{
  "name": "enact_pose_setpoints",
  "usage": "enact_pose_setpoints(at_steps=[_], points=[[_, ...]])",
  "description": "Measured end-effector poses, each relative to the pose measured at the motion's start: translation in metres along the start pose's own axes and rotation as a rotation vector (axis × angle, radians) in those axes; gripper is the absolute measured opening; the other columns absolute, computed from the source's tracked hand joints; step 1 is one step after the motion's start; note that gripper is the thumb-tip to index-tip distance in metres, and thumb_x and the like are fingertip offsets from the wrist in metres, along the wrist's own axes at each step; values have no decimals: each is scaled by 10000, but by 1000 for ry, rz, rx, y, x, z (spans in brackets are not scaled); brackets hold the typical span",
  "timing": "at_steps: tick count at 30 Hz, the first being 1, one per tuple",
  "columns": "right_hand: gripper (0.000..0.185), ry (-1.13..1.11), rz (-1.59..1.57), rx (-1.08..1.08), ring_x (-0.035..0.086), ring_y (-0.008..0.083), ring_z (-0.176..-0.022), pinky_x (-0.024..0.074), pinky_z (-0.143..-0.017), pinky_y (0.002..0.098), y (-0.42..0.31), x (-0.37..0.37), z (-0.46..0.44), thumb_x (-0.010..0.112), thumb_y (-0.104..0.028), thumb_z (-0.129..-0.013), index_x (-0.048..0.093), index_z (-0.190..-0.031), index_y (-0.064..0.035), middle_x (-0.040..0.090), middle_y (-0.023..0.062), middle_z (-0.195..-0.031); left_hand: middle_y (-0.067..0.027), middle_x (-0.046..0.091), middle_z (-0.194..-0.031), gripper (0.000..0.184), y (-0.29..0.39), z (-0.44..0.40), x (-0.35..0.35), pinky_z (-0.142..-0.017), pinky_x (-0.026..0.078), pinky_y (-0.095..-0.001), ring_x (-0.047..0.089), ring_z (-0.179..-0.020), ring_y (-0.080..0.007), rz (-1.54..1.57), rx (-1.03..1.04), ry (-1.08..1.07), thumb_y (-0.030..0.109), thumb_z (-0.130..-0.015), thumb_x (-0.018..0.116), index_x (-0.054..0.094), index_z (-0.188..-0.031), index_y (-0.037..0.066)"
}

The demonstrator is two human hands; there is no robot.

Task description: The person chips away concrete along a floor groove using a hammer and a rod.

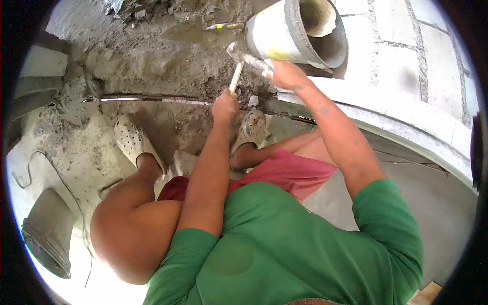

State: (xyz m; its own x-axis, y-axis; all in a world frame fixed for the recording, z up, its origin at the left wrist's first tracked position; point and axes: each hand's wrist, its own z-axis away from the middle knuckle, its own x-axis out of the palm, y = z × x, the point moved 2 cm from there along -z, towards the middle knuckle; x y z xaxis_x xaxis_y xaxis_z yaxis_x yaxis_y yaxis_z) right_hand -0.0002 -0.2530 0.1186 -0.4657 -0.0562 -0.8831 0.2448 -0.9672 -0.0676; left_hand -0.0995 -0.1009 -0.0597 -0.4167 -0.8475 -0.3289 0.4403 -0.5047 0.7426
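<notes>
My left hand (225, 107) is closed around the pale handle of what looks like a hammer (236, 79), held upward over the soil. Against the tool's head, my right hand (287, 75) is closed at the end of a whitish, blurred length (256, 62); whether this is a cloth or part of the head, I cannot tell. A white bucket (267, 33) lies tilted just beyond my right hand, with a smaller pale container (316, 19) inside. A trowel with a yellow handle (223, 26) rests on wet mortar left of the bucket.
Pale blocks with rough mortar joints (396, 66) fill the right side, edged by a light ledge (376, 114). A thin straight strip (152, 98) crosses the ground by my clogs (133, 136). On the left are a dark-rimmed bucket (51, 223) and a loose wire (63, 185).
</notes>
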Motion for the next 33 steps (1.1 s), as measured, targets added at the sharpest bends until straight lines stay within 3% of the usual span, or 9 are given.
enact_pose_setpoints(at_steps=[4, 9, 11, 12, 14, 18, 20, 29, 33], points=[[425, 96, 77, 91, 653, 453, -926, 508, -820, 542, 1, 10, -1, 627, -368, -913, 601, -1136, -7, 668, 281, -1001, -256, 677, -979, 294, -4, 1, 6, -818, 502, -548, 645, -952, -449, -31, -60, 5, 314, -961, 522, 586, -1084, 55], [427, 165, -68, -25, 611, 477, -998, 514, -867, 486, -71, -92, -26, 610, -343, -930, 594, -1205, -16, 648, 296, -1050, -247, 677, -980, 307, -1, 4, 3, -821, 508, -538, 645, -954, -442, -2, 11, 38, 315, -959, 537, 588, -1080, 37], [412, 511, -156, -66, 639, 477, -877, 517, -766, 545, -87, -105, -28, 590, -370, -948, 559, -1207, -50, 651, 312, -888, -249, 676, -982, 305, -1, 6, 5, -825, 507, -538, 645, -956, -442, 10, 1, 37, 313, -958, 538, 590, -1076, 37], [412, 514, -157, -69, 639, 477, -877, 517, -766, 545, -87, -98, -26, 590, -370, -948, 559, -1207, -50, 651, 312, -888, -251, 675, -985, 302, 0, 6, 2, -828, 506, -538, 644, -959, -443, 24, -3, 38, 311, -956, 539, 591, -1072, 37], [434, 477, -194, 18, 644, 472, -870, 514, -773, 555, -71, -58, -19, 562, -405, -960, 552, -1224, -61, 652, 313, -898, -255, 674, -990, 300, -4, 0, 4, -831, 505, -542, 644, -962, -444, 13, -2, 40, 309, -955, 537, 591, -1072, 38], [423, -270, 227, 193, 670, 429, -926, 524, -819, 525, 25, 40, -4, 600, -380, -916, 626, -1159, -35, 696, 243, -962, -262, 674, -987, 294, -8, -2, 4, -834, 499, -555, 645, -963, -446, 17, -11, 12, 306, -957, 529, 581, -1093, 50], [405, -338, 200, 293, 670, 403, -980, 523, -848, 500, 35, 41, 12, 611, -366, -895, 657, -1104, -23, 704, 215, -1009, -260, 677, -972, 295, -4, -4, 3, -830, 500, -555, 648, -953, -446, 19, -31, 20, 308, -960, 523, 574, -1104, 55], [399, 217, -140, 186, 614, 477, -971, 504, -847, 506, -6, -66, 3, 639, -309, -904, 615, -1171, -13, 654, 296, -1001, -240, 682, -913, 296, 1, 17, 8, -762, 501, -569, 653, -883, -457, -69, -11, 21, 329, -971, 515, 545, -1141, 88], [422, 610, -233, -100, 623, 466, -937, 529, -795, 471, -43, -99, 1, 666, -306, -903, 600, -1208, -21, 655, 295, -945, -228, 681, -892, 303, 11, 28, 11, -739, 505, -561, 660, -862, -442, -109, 24, 92, 308, -978, 499, 536, -1168, 74]])
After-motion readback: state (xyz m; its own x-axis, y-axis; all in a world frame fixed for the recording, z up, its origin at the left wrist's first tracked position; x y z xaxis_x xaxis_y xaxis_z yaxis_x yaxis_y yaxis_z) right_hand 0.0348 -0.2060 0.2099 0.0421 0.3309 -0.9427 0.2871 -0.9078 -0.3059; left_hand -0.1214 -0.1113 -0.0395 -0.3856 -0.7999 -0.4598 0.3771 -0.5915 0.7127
